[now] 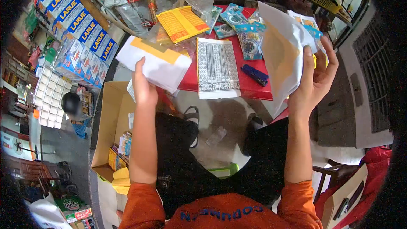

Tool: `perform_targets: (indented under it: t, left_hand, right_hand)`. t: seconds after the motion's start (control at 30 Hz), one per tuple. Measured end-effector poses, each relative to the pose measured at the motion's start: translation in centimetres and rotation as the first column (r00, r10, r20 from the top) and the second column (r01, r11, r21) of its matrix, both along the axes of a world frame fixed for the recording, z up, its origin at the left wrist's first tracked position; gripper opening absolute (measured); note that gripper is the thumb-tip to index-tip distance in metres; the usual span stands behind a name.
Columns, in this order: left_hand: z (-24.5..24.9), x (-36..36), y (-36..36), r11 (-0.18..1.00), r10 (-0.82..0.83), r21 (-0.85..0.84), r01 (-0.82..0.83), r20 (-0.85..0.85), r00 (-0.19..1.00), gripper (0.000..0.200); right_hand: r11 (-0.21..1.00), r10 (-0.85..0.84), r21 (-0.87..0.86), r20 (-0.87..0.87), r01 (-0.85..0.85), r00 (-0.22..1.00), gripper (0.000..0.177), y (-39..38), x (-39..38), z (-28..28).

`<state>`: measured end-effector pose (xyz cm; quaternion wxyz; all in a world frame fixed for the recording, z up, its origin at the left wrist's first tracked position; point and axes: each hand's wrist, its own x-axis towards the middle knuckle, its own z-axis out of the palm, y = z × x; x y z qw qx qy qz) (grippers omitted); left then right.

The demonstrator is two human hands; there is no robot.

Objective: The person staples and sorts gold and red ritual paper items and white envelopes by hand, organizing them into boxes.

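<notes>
My left hand (144, 85) grips a stack of white paper (171, 71) with a gold-yellow patch, its thumb on top. On the other side, my right hand (314, 75) is closed on white paper sheets (288, 46) that bear a gold-yellow patch and stand tilted upright. Between the hands, a sheet printed in black (218, 68) lies at the edge of the red table (190, 80). Right of it rests a dark blue object like a stapler (255, 75). A yellow printed packet (183, 23) and several blue patterned packets (251, 42) lie farther back.
A cardboard box (111, 123) with paper goods stands by my left leg. Stacked LARUE cartons (78, 19) rise at the left. A person with a dark helmet (71, 103) is beyond. At lower right is a board with a phone-like dark object (352, 197).
</notes>
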<state>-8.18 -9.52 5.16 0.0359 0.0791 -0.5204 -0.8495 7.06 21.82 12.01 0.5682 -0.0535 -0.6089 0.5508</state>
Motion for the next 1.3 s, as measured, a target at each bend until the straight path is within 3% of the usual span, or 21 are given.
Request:
perform_targets:
  t: [0.07, 0.17, 0.33, 0.43, 0.5, 0.6, 0.7, 0.8, 0.87, 1.0, 1.03, 1.1, 1.13, 1.2, 1.3]
  left_hand:
    - [0.3, 0.9, -0.2, 0.999, 0.011, -0.035, -0.009, 0.053, 0.999, 0.055]
    - [-0.8, 0.2, -2.4, 0.99, 0.003, -0.14, -0.002, 0.004, 1.0, 0.057]
    - [-0.7, 0.4, -4.5, 0.987, -0.023, -0.156, 0.033, 0.069, 0.997, 0.055]
    - [-0.3, 0.7, -4.4, 0.994, -0.099, -0.025, 0.104, 0.147, 0.984, 0.052]
    - [0.5, 1.2, -3.4, 0.993, -0.107, -0.035, 0.115, 0.164, 0.981, 0.053]
    - [0.4, 1.1, -2.3, 0.99, -0.136, -0.009, 0.14, 0.18, 0.974, 0.054]
    - [1.2, 1.6, -0.6, 0.98, -0.197, 0.045, 0.192, 0.179, 0.964, 0.054]
    - [1.0, 1.6, -0.6, 0.964, -0.264, 0.095, 0.25, 0.183, 0.947, 0.054]
    - [0.8, 1.8, -0.9, 0.962, -0.27, 0.096, 0.256, 0.202, 0.941, 0.053]
    - [1.2, 2.7, -1.8, 0.963, -0.269, 0.079, 0.258, 0.2, 0.942, 0.053]
    - [1.2, 2.6, -2.3, 0.969, -0.247, 0.062, 0.239, 0.209, 0.946, 0.053]
    - [1.2, 2.8, -3.0, 0.977, -0.212, 0.032, 0.21, 0.205, 0.956, 0.053]
    - [1.2, 2.8, -3.1, 0.979, -0.205, 0.037, 0.202, 0.209, 0.956, 0.053]
    - [1.1, 2.9, -3.1, 0.987, -0.159, 0.045, 0.153, 0.22, 0.962, 0.05]
    - [1.5, 3.2, -1.9, 0.979, -0.198, 0.083, 0.185, 0.196, 0.961, 0.047]
  right_hand:
    - [0.998, -0.001, 0.069, 0.0, 0.001, 1.0, 0.041, 0.8, 0.0, -1.2]
    - [0.999, -0.014, 0.033, 0.041, 0.012, 0.999, 0.041, 1.4, 0.7, -1.5]
    - [1.0, -0.022, 0.02, 0.083, 0.02, 0.996, 0.036, 2.5, 0.9, -2.1]
    - [0.999, 0.044, -0.022, 0.132, -0.041, 0.99, 0.031, 2.2, 0.7, -2.0]
    - [0.995, 0.103, -0.008, 0.123, -0.103, 0.987, 0.026, 1.7, 0.2, -1.9]
    - [0.971, 0.237, -0.035, 0.003, -0.236, 0.972, 0.025, -1.4, -1.1, -0.2]
    - [0.975, 0.221, -0.006, 0.045, -0.221, 0.974, 0.03, -2.3, -2.2, 0.0]
    - [0.97, 0.203, -0.12, -0.061, -0.209, 0.977, 0.025, -2.4, -3.7, -0.4]
    - [0.978, 0.158, -0.147, 0.063, -0.148, 0.985, 0.024, -1.3, -4.5, -1.7]
    - [0.967, 0.224, 0.022, 0.396, -0.253, 0.891, 0.029, 1.2, -4.8, -5.4]
    - [0.968, 0.217, 0.031, 0.401, -0.25, 0.89, 0.029, 1.5, -4.3, -5.9]
    - [0.942, 0.057, 0.243, 0.562, -0.231, 0.825, 0.032, 1.2, -3.2, -6.6]
    - [0.939, 0.061, 0.245, 0.567, -0.239, 0.822, 0.032, 1.0, -2.7, -6.6]
    - [0.874, -0.096, 0.445, 0.55, -0.193, 0.83, 0.034, 0.5, -1.7, -5.8]
    - [0.846, -0.104, 0.49, 0.541, -0.212, 0.834, 0.035, -0.5, -1.1, -5.3]
